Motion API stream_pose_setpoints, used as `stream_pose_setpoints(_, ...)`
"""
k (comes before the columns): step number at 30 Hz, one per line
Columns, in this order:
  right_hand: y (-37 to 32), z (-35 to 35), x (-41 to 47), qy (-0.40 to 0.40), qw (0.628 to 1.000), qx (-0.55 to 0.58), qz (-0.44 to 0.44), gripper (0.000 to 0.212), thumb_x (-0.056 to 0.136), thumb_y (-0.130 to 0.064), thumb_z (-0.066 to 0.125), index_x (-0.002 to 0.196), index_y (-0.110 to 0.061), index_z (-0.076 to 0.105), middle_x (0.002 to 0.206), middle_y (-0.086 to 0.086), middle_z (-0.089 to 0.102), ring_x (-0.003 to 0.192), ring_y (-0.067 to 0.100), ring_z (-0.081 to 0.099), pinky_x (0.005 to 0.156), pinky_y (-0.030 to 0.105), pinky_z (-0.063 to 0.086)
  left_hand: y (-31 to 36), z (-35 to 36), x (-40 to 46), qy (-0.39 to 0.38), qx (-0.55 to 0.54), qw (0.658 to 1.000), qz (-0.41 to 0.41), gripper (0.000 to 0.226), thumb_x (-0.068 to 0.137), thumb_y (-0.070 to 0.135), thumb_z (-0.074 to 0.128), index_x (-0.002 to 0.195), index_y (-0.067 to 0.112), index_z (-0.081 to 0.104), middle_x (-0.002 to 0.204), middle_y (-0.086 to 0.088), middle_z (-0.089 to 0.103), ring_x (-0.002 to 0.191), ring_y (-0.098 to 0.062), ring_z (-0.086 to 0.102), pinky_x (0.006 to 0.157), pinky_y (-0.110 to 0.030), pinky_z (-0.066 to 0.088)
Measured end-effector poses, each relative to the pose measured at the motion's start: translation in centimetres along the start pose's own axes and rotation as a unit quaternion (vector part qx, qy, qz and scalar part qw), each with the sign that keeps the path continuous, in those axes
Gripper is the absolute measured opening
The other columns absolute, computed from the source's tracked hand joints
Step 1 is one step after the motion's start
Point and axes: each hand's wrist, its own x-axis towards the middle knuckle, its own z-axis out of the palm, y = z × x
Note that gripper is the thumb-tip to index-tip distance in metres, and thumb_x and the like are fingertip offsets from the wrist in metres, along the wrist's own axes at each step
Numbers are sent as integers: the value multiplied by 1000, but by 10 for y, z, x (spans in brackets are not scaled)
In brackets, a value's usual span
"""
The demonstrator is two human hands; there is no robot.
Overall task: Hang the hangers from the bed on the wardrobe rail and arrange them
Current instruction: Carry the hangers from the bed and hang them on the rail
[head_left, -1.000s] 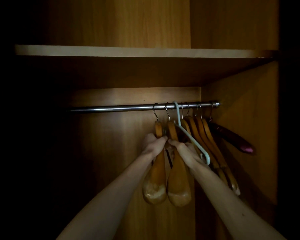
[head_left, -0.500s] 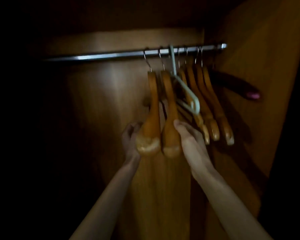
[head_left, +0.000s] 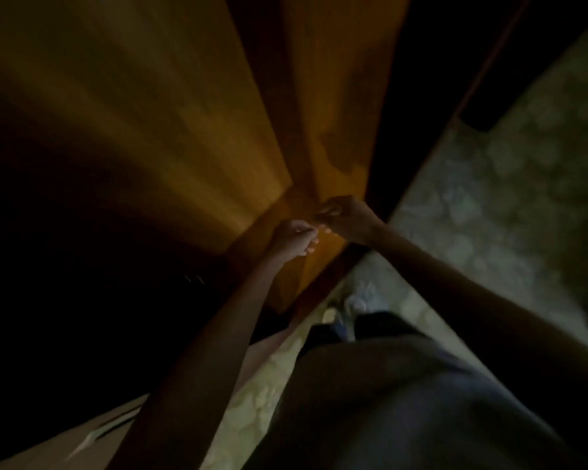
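Observation:
The view is blurred and tilted steeply down, so neither the hangers nor the rail are in sight. My left hand [head_left: 296,237] is low in front of the wardrobe's wooden inner panel [head_left: 190,137], its fingers curled in and nothing visible in them. My right hand [head_left: 348,215] is just right of it and slightly higher, almost touching it. Its fingers are loosely bent and apart, and it holds nothing. Both forearms reach in from the bottom of the frame.
The wardrobe's right side panel [head_left: 340,96] and its dark lower edge [head_left: 319,293] stand directly ahead. Pale patterned floor [head_left: 489,205] spreads to the right. My dark shorts [head_left: 404,401] and a shoe [head_left: 353,303] are below. The left side is in deep shadow.
The view has swung down from the rail to the wardrobe bottom and floor. Both hands have let go of the wooden hangers and dropped low; the hangers have left the view.

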Motion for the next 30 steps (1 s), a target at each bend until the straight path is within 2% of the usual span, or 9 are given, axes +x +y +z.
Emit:
stream_pose_setpoints(3, 81, 20, -18, -23, 993, -8, 116, 21, 98, -21, 61, 111, -9, 74, 101, -2, 68, 94, 13, 64, 93, 36, 53, -38, 48, 16, -105, 69, 990, -64, 23, 103, 21, 53, 115, 6, 65, 92, -5, 68, 70, -10, 63, 63, -22, 52)
stream_pose_setpoints(6, 152, 38, -53, 21, 970, 45, 237, 24, 96, -22, 62, 106, -6, 76, 108, 8, 73, 101, 23, 67, 91, 35, 51, -74, 90, 26, -174, 158, 966, -108, 14, 102, 20, 54, 97, 13, 64, 89, -5, 68, 75, -15, 65, 72, -30, 53)
stream_pose_setpoints(12, 297, 99, -162, 105, 852, 183, 479, 69, 59, -67, 46, 91, -14, 76, 91, 12, 74, 86, 30, 70, 83, 38, 58, -111, 163, 45, -248, 366, 890, -110, 17, 95, 14, 55, 86, 5, 66, 91, -17, 73, 69, -23, 65, 59, -30, 51)
stream_pose_setpoints(13, 315, 113, -186, 110, 831, 211, 503, 64, 58, -65, 49, 86, -14, 76, 88, 11, 74, 83, 29, 70, 81, 38, 59, -106, 179, 45, -256, 387, 881, -89, 17, 95, 14, 55, 86, 5, 67, 87, -16, 73, 66, -22, 65, 58, -30, 51)
stream_pose_setpoints(16, 338, 146, -256, 159, 752, 301, 564, 33, 84, -34, 62, 85, -5, 77, 88, 16, 76, 84, 34, 71, 79, 42, 59, -72, 236, 32, -301, 438, 847, -16, 20, 98, 14, 56, 83, 8, 67, 73, -7, 67, 57, -14, 60, 52, -24, 48)
stream_pose_setpoints(20, 346, 183, -330, 260, 639, 402, 602, 25, 92, -21, 61, 86, -3, 77, 85, 15, 77, 80, 32, 73, 79, 42, 62, -27, 331, 12, -364, 492, 789, 52, 29, 97, 9, 54, 69, 11, 61, 65, -4, 63, 50, -11, 56, 44, -20, 44)
stream_pose_setpoints(23, 350, 201, -368, 313, 566, 469, 601, 26, 96, -21, 61, 91, -1, 77, 89, 17, 77, 79, 30, 71, 79, 41, 60, 8, 404, -7, -384, 515, 760, 96, 26, 98, 10, 55, 73, 11, 63, 66, -4, 64, 46, -7, 56, 40, -16, 43)
stream_pose_setpoints(27, 368, 208, -397, 348, 496, 538, 587, 25, 96, -20, 60, 95, 0, 75, 90, 16, 76, 77, 28, 68, 77, 39, 59, 46, 476, -23, -382, 540, 737, 143, 21, 99, 9, 56, 79, 8, 63, 66, -6, 63, 36, -1, 55, 37, -16, 42)
stream_pose_setpoints(30, 396, 188, -413, 366, 471, 566, 569, 26, 96, -21, 60, 96, 1, 75, 91, 16, 76, 73, 24, 65, 75, 37, 59, 65, 505, -25, -347, 571, 728, 153, 22, 99, 7, 56, 79, 8, 62, 65, -7, 61, 39, -6, 57, 34, -15, 41)
